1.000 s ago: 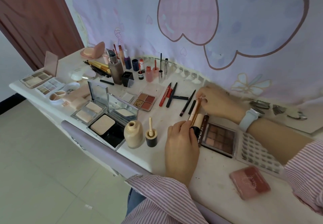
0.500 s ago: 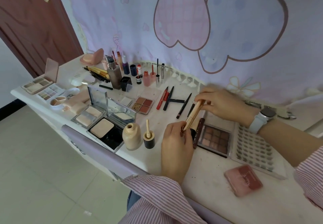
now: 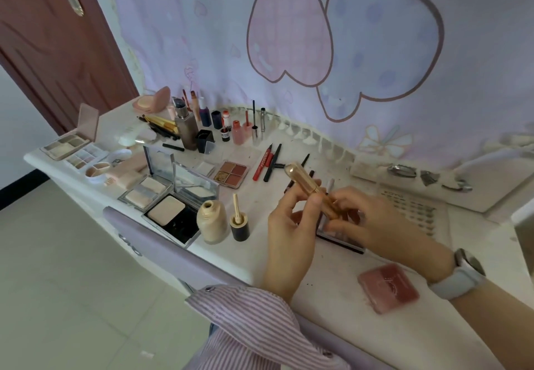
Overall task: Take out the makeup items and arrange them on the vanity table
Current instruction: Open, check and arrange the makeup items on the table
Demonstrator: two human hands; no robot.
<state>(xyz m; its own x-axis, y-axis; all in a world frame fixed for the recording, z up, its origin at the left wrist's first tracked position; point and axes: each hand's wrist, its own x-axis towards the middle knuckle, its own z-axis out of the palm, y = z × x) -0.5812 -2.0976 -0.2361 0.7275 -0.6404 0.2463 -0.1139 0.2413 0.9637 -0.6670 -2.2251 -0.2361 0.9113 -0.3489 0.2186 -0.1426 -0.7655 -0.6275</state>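
Above the table, centre: we see a gold tube [image 3: 310,189] held in the air by both hands, over the white vanity table [image 3: 332,259].
Tube position: it slants, rounded cap end up and to the left, lower end down between the two hands.
Left hand [image 3: 290,231]: fingers closed on the tube's middle, thumb pressed against its near side, other fingertips behind it.
Right hand [image 3: 367,219]: fingers curled round the tube's lower end; we cannot tell exactly how the fingertips sit there.
Tube look: smooth, shiny metallic gold, cylindrical with a domed tip.
Under the hands: a dark eyeshadow palette [image 3: 341,238] lies flat on the table, mostly hidden by the right hand.
Left of the hands: a beige, rounded foundation bottle [image 3: 212,220] stands uncapped, just beside its black cap [image 3: 239,225], whose pale wand points upward.
Further left: an open black compact [image 3: 173,215] with a matte beige powder pan and an upright mirror lid.
Near edge, right: a flat, glossy pink square case [image 3: 388,287] lies apart from the rest.
Wrist: a pale watch band [image 3: 456,281] on the right arm; the left arm has a striped sleeve [image 3: 254,320].
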